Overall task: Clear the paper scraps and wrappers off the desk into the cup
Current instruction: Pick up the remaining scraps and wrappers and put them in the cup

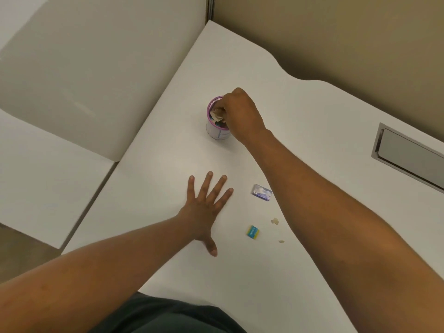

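A small white cup (217,133) with a purple rim stands mid-desk, with crumpled scraps showing inside. My right hand (240,114) hovers over its mouth, fingers pinched on a beige paper scrap (216,113) at the rim. My left hand (206,207) lies flat on the desk, fingers spread, holding nothing. To its right lie a silver-blue wrapper (261,192), a blue-yellow wrapper (252,230), a beige paper scrap (275,221) and a tinier scrap (281,241).
The white desk (300,131) has a curved far edge against a tan partition. A metal cable hatch (408,155) is set into it at the right. A second white desk surface (48,152) adjoins on the left.
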`<state>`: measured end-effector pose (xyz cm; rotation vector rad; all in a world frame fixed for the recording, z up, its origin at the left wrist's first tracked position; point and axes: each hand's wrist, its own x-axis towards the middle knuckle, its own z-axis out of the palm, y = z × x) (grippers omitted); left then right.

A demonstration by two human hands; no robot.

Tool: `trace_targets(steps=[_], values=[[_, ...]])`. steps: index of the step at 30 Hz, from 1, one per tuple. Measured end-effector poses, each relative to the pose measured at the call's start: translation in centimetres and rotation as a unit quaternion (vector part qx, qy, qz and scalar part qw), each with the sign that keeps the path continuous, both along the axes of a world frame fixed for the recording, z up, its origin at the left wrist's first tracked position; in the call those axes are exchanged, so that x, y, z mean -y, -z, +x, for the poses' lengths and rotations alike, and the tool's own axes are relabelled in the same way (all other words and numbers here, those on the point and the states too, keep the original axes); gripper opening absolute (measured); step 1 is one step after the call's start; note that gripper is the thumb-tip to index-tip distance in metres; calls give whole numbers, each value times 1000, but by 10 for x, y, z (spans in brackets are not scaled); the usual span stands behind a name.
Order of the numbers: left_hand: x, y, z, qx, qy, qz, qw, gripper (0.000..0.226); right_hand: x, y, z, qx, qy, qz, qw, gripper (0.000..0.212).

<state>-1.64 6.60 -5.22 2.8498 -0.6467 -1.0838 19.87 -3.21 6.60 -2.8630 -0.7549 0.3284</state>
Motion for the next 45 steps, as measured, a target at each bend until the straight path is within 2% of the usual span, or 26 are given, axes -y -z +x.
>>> trace_targets(steps=[5, 8, 10, 12, 14, 16, 18, 21, 23, 25, 26, 29, 32, 34, 35, 37, 39, 40, 42, 45], values=[[0, -4, 1, -1, 1, 1, 1000, 180, 34, -33, -8, -24, 36, 140, 989, 18], [1, -6, 2, -4, 4, 3, 1000, 179, 87, -41, -40, -35, 131, 232, 963, 19], [1, -5, 3, -10, 5, 0, 1000, 178, 130, -32, -76, -52, 213, 256, 942, 19], [1, -5, 2, -16, 3, -3, 1000, 179, 173, -8, -125, -76, 284, 215, 931, 20], [1, -6, 2, -19, 3, 0, 1000, 179, 202, 18, -180, -99, 302, 150, 936, 23], [2, -5, 1, -20, 6, 1, 1000, 179, 213, 44, -227, -113, 262, 108, 952, 28], [3, -5, 3, -25, 6, 2, 1000, 179, 213, 64, -260, -141, 219, 111, 959, 35], [5, -7, 3, -28, 6, 15, 999, 179, 209, 77, -289, -99, 98, 33, 990, 48], [6, -7, 2, -31, 10, 21, 999, 179, 211, 78, -297, -66, 94, 21, 993, 47], [7, -7, 4, -32, 7, 20, 999, 180, 207, 76, -306, -82, 159, 40, 983, 45], [7, -8, 4, -32, 8, 18, 999, 180, 207, 77, -313, -103, 156, 46, 981, 43], [9, -7, -1, -34, 23, 20, 999, 179, 206, 82, -332, -84, 167, 18, 982, 27], [19, -8, 0, -43, 17, 15, 999, 179, 200, 93, -338, -79, 240, -2, 968, 15], [-10, -10, 8, -7, 6, 29, 1000, 179, 172, 87, -301, -68, 220, 31, 973, 16], [-5, -12, 7, -16, 6, 31, 999, 179, 174, 88, -299, -48, 238, 46, 969, 17], [5, -10, 4, -23, 8, 5, 1000, 179, 168, 79, -286, -57, 363, 113, 923, 19], [10, -7, -4, -27, 22, -1, 999, 179, 154, 64, -268, -24, 432, 211, 876, 21], [7, -4, -4, -22, 23, 1, 1000, 179, 140, 53, -249, -4, 431, 260, 864, 22], [4, -3, -1, -10, 15, 3, 1000, 179, 105, 26, -205, 23, 375, 334, 864, 21], [4, 0, 1, -8, 13, 1, 1000, 178, 58, -2, -134, 78, 274, 352, 892, 18]])
